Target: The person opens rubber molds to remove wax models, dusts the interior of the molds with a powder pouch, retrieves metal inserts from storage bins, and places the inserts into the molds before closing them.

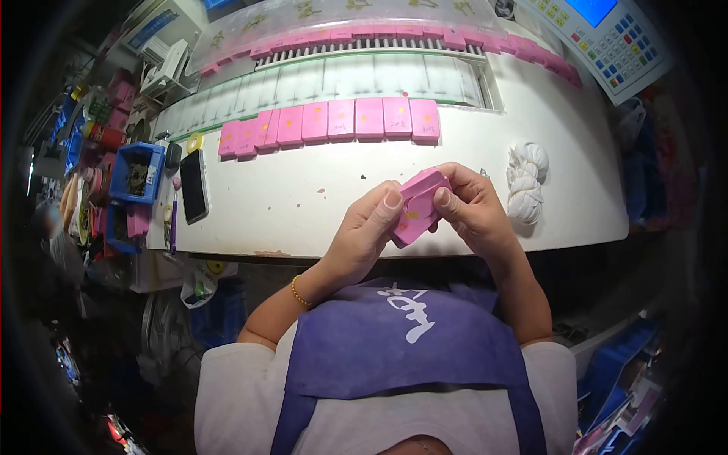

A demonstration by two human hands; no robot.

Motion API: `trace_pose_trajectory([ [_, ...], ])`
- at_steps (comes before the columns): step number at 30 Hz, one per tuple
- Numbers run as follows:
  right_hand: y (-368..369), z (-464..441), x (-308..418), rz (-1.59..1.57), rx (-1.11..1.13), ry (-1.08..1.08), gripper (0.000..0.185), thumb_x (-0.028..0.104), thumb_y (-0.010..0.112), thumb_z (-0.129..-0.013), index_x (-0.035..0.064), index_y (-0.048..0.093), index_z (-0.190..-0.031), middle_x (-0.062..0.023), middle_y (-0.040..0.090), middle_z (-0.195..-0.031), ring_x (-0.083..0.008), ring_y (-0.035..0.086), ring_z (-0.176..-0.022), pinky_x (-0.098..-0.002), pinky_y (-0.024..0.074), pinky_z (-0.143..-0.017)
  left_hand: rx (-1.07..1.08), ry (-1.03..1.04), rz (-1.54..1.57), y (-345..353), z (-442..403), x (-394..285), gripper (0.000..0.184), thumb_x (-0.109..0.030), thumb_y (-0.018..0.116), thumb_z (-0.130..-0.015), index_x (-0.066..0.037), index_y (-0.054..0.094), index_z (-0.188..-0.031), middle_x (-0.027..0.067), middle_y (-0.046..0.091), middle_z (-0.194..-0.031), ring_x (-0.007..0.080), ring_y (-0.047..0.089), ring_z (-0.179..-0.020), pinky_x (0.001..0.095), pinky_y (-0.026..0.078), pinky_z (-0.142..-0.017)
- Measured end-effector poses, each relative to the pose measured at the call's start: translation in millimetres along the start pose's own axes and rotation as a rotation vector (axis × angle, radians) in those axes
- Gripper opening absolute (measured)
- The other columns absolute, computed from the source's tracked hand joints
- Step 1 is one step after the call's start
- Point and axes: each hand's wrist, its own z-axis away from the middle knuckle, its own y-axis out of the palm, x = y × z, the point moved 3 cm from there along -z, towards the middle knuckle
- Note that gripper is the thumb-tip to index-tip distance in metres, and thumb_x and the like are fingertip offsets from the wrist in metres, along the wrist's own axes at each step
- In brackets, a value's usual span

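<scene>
Above the front edge of the white table, a pink rubber mold is held between my two hands. My left hand grips its left side, the thumb lying along the top. On the other side, my right hand pinches it between thumb and fingers. The mold is tilted and looks bent or partly parted at its upper end, with yellow and orange marks on its face. My fingers hide its underside. Beyond my hands stands a row of similar pink molds, some with handwriting and yellow dots.
A long lit panel lies behind the row, with more pink molds further back. At left are a phone, a tape roll and a blue bin. A white cloth bundle lies right, below a keypad machine.
</scene>
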Motion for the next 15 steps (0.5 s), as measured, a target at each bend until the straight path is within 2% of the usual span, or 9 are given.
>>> trace_pose_trajectory([
  [2,0,-1,0,-0.012,0.016,0.019,0.034,0.025,0.068,-0.095,-0.0013,0.061,-0.114,-0.0063,0.067,-0.094,-0.0115,0.064,-0.08,-0.0273,0.0531,-0.071,0.024,-0.013,-0.094,-6,0,-2,0.035,-0.037,0.039,-0.108,-0.007,0.054,-0.096,-0.0024,0.047,-0.081,0.0058,0.044,-0.072,0.0237,0.04,-0.065],
  [5,4,-1,10,0.17,-0.046,0.067,0.03,0.023,0.07,-0.094,0.0002,0.062,-0.112,-0.0058,0.067,-0.093,-0.0101,0.063,-0.08,-0.0261,0.0522,-0.07,0.015,0.123,-0.409,-5,1,-12,0.036,-0.035,0.043,-0.107,-0.003,0.054,-0.095,0.0018,0.05,-0.08,0.0088,0.048,-0.073,0.0275,0.043,-0.066],
  [8,14,1,14,0.354,-0.112,0.04,0.026,0.02,0.071,-0.093,0.0004,0.064,-0.108,-0.0049,0.067,-0.089,-0.0084,0.062,-0.079,-0.0251,0.0508,-0.07,-0.038,0.255,-0.665,-8,-1,-5,0.034,-0.033,0.051,-0.104,0.0,0.054,-0.094,0.0067,0.054,-0.081,0.0133,0.052,-0.072,0.0311,0.045,-0.067],
  [11,16,1,16,0.572,-0.135,-0.022,0.025,0.022,0.066,-0.096,-0.0003,0.065,-0.106,-0.0048,0.068,-0.087,-0.0073,0.062,-0.08,-0.0245,0.0499,-0.07,-0.016,0.353,-0.831,-11,-3,-9,0.032,-0.029,0.062,-0.098,0.002,0.056,-0.096,0.0089,0.057,-0.082,0.0169,0.056,-0.073,0.032,0.046,-0.067],
  [14,7,-5,12,0.521,-0.151,-0.024,0.028,0.025,0.058,-0.101,-0.0014,0.066,-0.108,-0.0056,0.068,-0.087,-0.0083,0.062,-0.079,-0.0252,0.0502,-0.07,0.0,0.273,-0.685,-7,-5,-6,0.028,-0.025,0.068,-0.094,0.003,0.061,-0.096,0.0075,0.061,-0.082,0.0135,0.058,-0.073,0.029,0.047,-0.066],
  [15,3,-7,9,0.431,-0.135,-0.007,0.035,0.028,0.051,-0.104,-0.0026,0.066,-0.112,-0.0065,0.069,-0.089,-0.0099,0.064,-0.079,-0.0253,0.0508,-0.071,-0.024,0.199,-0.592,-6,-4,-7,0.027,-0.024,0.069,-0.093,0.003,0.062,-0.096,0.0068,0.061,-0.081,0.012,0.058,-0.073,0.0277,0.047,-0.065],
])
